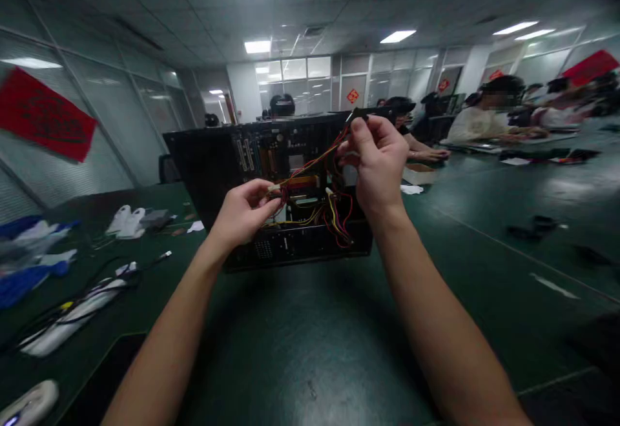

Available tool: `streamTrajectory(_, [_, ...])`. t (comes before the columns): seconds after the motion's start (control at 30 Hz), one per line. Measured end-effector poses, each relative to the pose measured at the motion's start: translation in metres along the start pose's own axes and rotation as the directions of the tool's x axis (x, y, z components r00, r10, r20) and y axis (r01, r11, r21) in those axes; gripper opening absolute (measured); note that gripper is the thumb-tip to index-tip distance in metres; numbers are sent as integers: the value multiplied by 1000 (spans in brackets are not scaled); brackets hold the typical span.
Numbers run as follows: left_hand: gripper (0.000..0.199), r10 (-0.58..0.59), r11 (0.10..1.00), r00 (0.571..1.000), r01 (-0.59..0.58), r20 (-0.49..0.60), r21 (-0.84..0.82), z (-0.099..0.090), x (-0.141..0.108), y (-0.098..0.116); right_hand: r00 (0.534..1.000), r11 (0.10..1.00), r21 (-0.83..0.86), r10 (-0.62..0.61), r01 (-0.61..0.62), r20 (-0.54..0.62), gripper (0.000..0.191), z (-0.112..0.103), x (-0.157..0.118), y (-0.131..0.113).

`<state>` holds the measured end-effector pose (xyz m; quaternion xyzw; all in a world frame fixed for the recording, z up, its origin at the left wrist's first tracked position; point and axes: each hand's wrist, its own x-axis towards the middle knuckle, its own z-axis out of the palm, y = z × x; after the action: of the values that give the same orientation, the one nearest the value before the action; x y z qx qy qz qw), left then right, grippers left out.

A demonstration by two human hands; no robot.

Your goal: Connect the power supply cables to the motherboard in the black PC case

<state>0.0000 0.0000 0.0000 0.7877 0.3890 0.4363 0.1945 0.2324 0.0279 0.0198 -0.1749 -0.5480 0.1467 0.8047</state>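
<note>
Plainly, the wide black metal computer case stood on the dark green tabletop at twelve o'clock from the person, its open side turned toward the hands. Taking that open side as the dial, the left hand was near nine o'clock, its thumb and fingertips pinched on a small whitish plastic connector before the case's interior. The right hand was near two o'clock, at the case's upper edge, thumb and curled fingers closed on a bundle of thin red and yellow wires; these ran slantwise from there down toward the left hand. Loose multicoloured leads with a white plug hung near four o'clock, touched by neither hand. Farther out on the same dial, a long white power strip lay with black cables around eight o'clock, and crumpled white plastic packaging near nine. A low pale brown cardboard box was near three o'clock, and a co-worker in a pale top sat between two and three, well apart.
</note>
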Motion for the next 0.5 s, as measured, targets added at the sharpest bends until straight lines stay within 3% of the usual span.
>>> streamTrajectory(0.13, [35, -35, 999, 965, 43, 259, -28, -16, -6, 11, 999, 1000, -3, -20, 20, -30, 31, -7, 6, -2])
streamTrajectory(0.27, [37, -124, 990, 808, 143, 576, 13, -23, -14, 26, 998, 999, 34, 14, -12, -57, 27, -1, 3, -10])
streamTrajectory(0.33, [35, -167, 986, 792, 119, 588, 120, -21, -16, 31, 1000, 1000, 25, 15, -15, 5, 28, 6, -2, -16])
streamTrajectory(0.4, [37, -173, 973, 834, 63, 524, 220, -18, -16, 33, 998, 1000, 3, 1, -2, 59, 29, 11, -6, -23])
streamTrajectory(0.5, [38, -128, 980, 834, 23, 537, 197, -19, -16, 32, 1000, 1000, -6, -13, 13, 8, 23, 13, -8, -33])
